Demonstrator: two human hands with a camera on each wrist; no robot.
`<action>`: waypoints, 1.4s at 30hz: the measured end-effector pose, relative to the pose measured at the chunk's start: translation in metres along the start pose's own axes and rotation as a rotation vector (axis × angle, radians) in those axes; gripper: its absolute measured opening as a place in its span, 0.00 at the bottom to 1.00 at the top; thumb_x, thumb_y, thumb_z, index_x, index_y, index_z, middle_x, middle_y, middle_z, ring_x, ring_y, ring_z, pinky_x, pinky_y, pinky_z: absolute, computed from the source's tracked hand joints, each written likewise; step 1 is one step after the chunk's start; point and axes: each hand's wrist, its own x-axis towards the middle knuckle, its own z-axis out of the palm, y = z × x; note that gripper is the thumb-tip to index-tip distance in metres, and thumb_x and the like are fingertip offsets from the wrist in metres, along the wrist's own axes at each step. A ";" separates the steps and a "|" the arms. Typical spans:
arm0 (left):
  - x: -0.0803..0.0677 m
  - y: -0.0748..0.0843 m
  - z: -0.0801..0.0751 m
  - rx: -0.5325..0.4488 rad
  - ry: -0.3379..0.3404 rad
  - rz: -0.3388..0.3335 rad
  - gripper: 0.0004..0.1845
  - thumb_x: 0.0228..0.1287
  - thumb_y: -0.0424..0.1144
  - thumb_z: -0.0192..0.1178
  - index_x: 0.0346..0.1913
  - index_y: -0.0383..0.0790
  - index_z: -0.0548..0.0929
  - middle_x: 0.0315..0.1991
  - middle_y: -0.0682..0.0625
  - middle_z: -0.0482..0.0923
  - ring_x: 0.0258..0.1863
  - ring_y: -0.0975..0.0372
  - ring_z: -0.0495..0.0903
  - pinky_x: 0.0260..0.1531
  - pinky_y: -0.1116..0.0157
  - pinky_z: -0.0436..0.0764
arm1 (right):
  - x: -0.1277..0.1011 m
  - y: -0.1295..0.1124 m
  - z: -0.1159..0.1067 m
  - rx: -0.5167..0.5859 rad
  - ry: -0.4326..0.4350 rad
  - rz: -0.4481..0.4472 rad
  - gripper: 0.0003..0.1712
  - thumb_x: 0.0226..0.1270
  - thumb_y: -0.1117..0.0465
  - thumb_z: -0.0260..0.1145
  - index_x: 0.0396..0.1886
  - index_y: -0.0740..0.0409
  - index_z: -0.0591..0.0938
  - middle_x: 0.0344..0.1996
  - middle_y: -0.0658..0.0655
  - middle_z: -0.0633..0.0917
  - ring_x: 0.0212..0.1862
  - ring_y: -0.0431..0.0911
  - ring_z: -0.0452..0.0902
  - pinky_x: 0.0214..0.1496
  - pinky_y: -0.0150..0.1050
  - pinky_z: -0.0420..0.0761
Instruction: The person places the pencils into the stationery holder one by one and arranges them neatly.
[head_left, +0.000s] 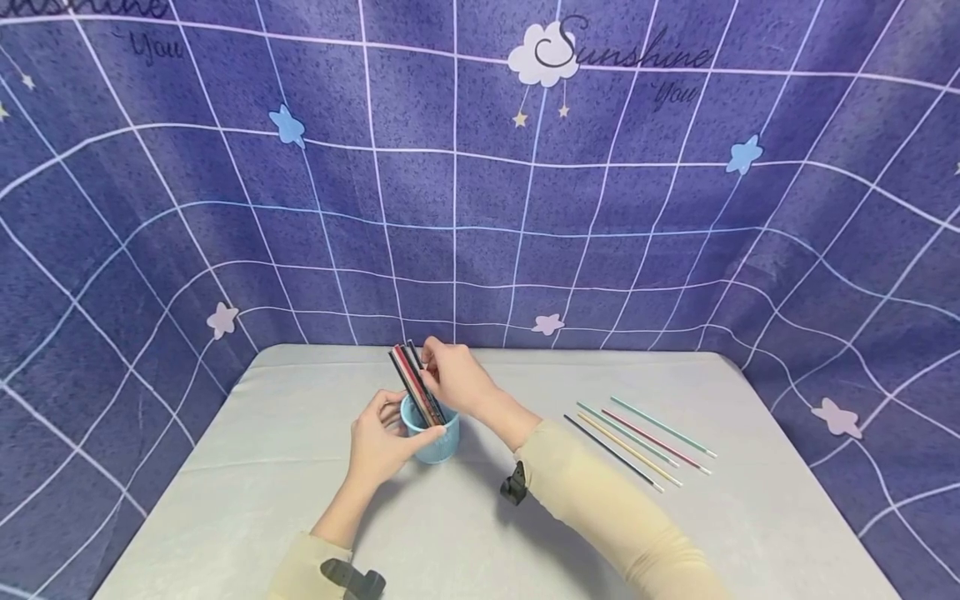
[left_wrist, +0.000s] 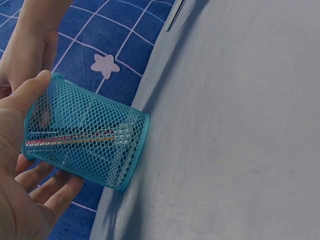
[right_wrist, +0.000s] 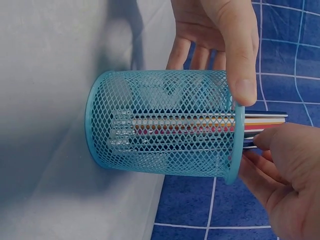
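While beside cup (head_left: 435,442), five loose pencils (head_left: 641,437).

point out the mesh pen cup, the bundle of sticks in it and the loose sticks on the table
mesh pen cup (right_wrist: 165,125), right wrist view, on its mesh side wall
bundle of sticks (head_left: 412,379), head view, on the shafts above the cup rim
loose sticks (head_left: 645,437), head view, on the middle of the row
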 end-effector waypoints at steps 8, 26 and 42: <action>-0.001 0.002 -0.001 -0.006 -0.005 -0.011 0.38 0.41 0.44 0.90 0.54 0.37 0.81 0.53 0.41 0.91 0.55 0.47 0.91 0.52 0.57 0.94 | -0.004 -0.001 -0.016 0.042 0.064 0.023 0.07 0.71 0.70 0.69 0.45 0.64 0.81 0.32 0.56 0.91 0.33 0.45 0.89 0.35 0.29 0.90; -0.002 0.003 -0.001 -0.010 0.000 -0.027 0.38 0.40 0.44 0.91 0.54 0.37 0.81 0.53 0.41 0.91 0.56 0.46 0.91 0.55 0.54 0.93 | -0.066 0.063 -0.063 -0.069 0.126 0.118 0.09 0.67 0.71 0.69 0.46 0.66 0.85 0.32 0.59 0.91 0.34 0.48 0.90 0.39 0.39 0.94; -0.003 0.002 0.000 0.002 -0.003 -0.023 0.38 0.40 0.44 0.90 0.54 0.38 0.81 0.53 0.41 0.91 0.55 0.46 0.91 0.54 0.55 0.93 | -0.137 0.110 -0.087 -0.161 0.043 0.223 0.07 0.64 0.70 0.69 0.42 0.65 0.86 0.29 0.57 0.90 0.32 0.46 0.88 0.37 0.42 0.92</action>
